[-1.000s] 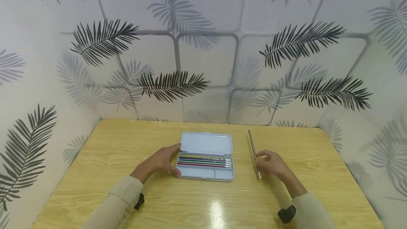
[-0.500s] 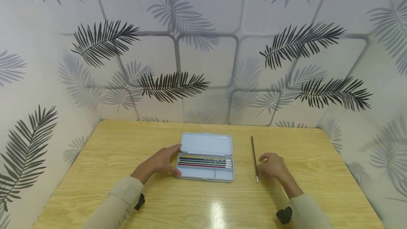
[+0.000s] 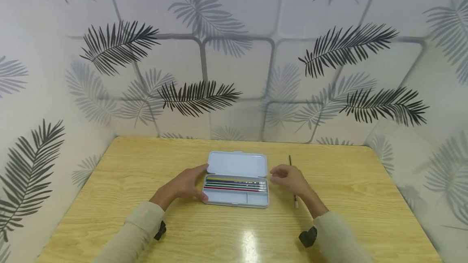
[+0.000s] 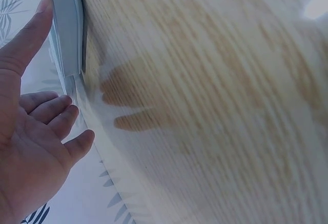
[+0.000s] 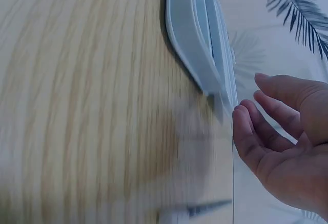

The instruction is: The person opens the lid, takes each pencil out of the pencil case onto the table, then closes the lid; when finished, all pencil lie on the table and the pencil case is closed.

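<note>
Pencil case: a pale blue pencil case lies open at the middle of the desk, lid folded back.
Inside: a row of coloured pencils fills the rear compartment.
Left hand: relaxed and spread at the case's left end, thumb touching the front corner, a fingertip beside the lid.
Right hand: released, fingers loosely bent, just beside the case's right end.
Dark pencil: on the desk, partly hidden behind the right hand.
Backdrop: leaf-patterned wall.
</note>
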`<state>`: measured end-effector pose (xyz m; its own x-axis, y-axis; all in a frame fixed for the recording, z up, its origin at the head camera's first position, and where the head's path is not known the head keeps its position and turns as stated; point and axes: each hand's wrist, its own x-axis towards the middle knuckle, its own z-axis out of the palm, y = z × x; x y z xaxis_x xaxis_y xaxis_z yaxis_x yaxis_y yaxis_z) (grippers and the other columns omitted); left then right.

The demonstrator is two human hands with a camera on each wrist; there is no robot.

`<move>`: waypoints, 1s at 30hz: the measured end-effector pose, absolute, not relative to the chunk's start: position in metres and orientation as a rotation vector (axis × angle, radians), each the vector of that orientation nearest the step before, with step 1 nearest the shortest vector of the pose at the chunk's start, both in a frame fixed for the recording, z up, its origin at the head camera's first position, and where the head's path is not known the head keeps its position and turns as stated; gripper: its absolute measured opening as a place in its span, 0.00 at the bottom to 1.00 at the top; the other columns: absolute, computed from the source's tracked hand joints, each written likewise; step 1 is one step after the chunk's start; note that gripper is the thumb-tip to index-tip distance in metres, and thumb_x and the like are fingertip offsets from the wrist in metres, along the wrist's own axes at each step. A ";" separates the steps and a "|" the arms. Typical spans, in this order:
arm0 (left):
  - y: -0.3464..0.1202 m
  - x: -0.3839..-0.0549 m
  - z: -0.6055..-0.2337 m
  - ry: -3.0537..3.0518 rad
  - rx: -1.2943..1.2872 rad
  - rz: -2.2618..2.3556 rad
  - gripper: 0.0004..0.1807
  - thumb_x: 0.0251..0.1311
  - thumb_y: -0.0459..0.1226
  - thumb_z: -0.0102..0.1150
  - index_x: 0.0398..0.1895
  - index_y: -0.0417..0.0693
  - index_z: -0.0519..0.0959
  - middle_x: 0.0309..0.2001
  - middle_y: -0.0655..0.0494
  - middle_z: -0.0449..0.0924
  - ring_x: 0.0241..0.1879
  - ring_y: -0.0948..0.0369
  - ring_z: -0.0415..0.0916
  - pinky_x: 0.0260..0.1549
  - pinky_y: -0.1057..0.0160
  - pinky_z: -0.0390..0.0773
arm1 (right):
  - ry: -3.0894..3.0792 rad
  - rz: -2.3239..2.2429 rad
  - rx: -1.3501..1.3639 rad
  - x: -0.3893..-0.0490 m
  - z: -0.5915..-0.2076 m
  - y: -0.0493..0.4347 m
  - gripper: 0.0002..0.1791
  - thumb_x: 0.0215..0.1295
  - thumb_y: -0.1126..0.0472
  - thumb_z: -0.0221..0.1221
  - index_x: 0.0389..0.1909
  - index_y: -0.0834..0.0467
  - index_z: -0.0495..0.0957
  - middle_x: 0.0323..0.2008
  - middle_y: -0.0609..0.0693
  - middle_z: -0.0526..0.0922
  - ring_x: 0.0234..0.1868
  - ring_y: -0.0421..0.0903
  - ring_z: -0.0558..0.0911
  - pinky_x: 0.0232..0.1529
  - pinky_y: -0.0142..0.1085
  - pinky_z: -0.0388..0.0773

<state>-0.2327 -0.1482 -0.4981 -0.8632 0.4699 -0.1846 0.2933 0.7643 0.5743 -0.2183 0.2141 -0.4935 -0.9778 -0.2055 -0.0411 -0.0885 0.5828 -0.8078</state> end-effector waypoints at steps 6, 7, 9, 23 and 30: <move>-0.149 -0.233 -0.500 2.630 0.575 0.794 0.62 0.33 0.50 0.79 0.73 0.44 0.54 0.73 0.48 0.57 0.72 0.49 0.54 0.70 0.48 0.58 | 2.641 -1.350 -0.347 -0.225 -0.496 0.179 0.10 0.57 0.64 0.65 0.40 0.62 0.82 0.37 0.53 0.85 0.39 0.44 0.81 0.42 0.35 0.80; -0.150 -0.233 -0.501 2.632 0.578 0.794 0.62 0.33 0.50 0.78 0.73 0.44 0.54 0.73 0.48 0.57 0.72 0.49 0.54 0.70 0.48 0.58 | 2.639 -1.336 -0.356 -0.226 -0.495 0.175 0.10 0.57 0.64 0.65 0.39 0.61 0.82 0.37 0.52 0.84 0.39 0.43 0.81 0.42 0.35 0.80; -0.150 -0.233 -0.501 2.634 0.587 0.789 0.62 0.33 0.50 0.78 0.73 0.44 0.53 0.73 0.48 0.57 0.72 0.49 0.54 0.70 0.48 0.58 | 2.629 -1.309 -0.383 -0.227 -0.494 0.166 0.08 0.56 0.65 0.65 0.38 0.60 0.82 0.35 0.51 0.84 0.37 0.42 0.81 0.42 0.35 0.80; -0.147 -0.233 -0.497 2.655 0.582 0.765 0.61 0.34 0.49 0.78 0.73 0.45 0.54 0.72 0.48 0.57 0.72 0.49 0.55 0.70 0.49 0.59 | 2.607 -1.102 -0.487 -0.222 -0.493 0.139 0.07 0.53 0.69 0.66 0.35 0.60 0.84 0.33 0.50 0.86 0.33 0.39 0.80 0.36 0.32 0.79; -0.147 -0.234 -0.498 2.654 0.560 0.764 0.61 0.34 0.49 0.78 0.74 0.46 0.54 0.73 0.48 0.56 0.72 0.50 0.54 0.70 0.49 0.59 | 2.588 -1.070 -0.556 -0.223 -0.495 0.137 0.08 0.54 0.69 0.64 0.35 0.59 0.84 0.34 0.50 0.85 0.31 0.38 0.75 0.31 0.27 0.74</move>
